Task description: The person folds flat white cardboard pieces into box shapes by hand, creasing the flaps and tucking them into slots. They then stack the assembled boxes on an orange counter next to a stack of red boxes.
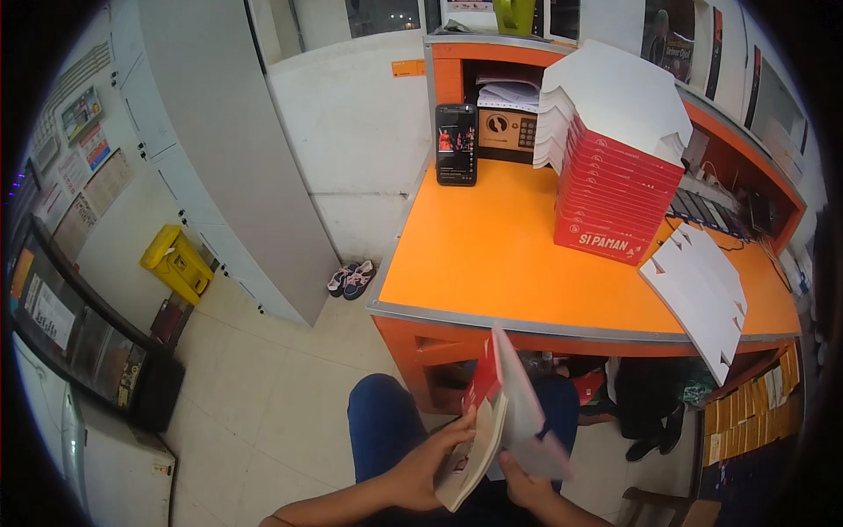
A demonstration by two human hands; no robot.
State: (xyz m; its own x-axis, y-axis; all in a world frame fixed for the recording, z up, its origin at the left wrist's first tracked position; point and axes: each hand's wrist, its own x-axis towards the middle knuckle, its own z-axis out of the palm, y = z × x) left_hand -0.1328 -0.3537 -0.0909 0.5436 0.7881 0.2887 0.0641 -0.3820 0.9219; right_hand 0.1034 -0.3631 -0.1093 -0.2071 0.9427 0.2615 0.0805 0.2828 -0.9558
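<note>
Both hands work low in the view, over the person's lap and short of the near edge of the orange counter (492, 255). Left hand (430, 461) grasps a flat cardboard box blank (496, 413), white inside and red outside, with the fingers wrapped around its lower left edge and the thumb on the inner face. Right hand (527, 483) grips the same blank from below at its lower right, fingers closed on a partly folded panel; motion blur hides the exact finger placement. Judged from its appearance, the blank is light, thin and moderately stiff: it should flex along its scored folds but crease if pinched mid-panel, so the best hold is at the edges near the fold lines, one hand per side. Its printed face may be slightly slick. Both forearms enter from the lower edge, converging, wrists bent inward, with the blank held tilted and half open between them. On the counter, near its far right corner, stands a tall stack of folded red-and-white boxes (615, 176). A loose pile of flat white blanks (698, 290) overhangs the near right edge. A phone (457, 145) stands upright at the far edge, beside a small safe (507, 132).
</note>
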